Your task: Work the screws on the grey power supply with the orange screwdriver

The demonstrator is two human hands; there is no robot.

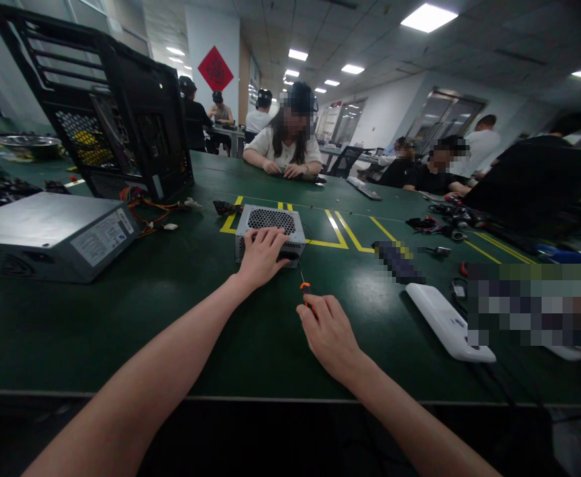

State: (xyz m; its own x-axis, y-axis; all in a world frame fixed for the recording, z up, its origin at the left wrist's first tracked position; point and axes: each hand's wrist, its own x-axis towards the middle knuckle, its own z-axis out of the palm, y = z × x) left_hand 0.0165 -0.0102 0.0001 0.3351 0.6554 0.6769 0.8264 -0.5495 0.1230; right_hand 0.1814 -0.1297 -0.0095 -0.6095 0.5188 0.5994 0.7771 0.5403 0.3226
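Observation:
A small grey computer power supply [293,228] with a honeycomb vent on top sits on the green table in front of me. My left hand [263,250] lies over its near top edge, fingers stretched out and thumb along the near side. In my right hand [327,328] is a screwdriver [305,287] with an orange and black handle, gripped by closed fingers. Its thin shaft points away from me, and the tip reaches the lower right corner of the power supply. Whether the tip sits in a screw is too small to tell.
To the left stand a larger power supply [56,232] and an open black computer case [121,112] with loose cables [156,215]. A white device [446,321] lies to the right. Across the green table [171,358] sits another person [285,142].

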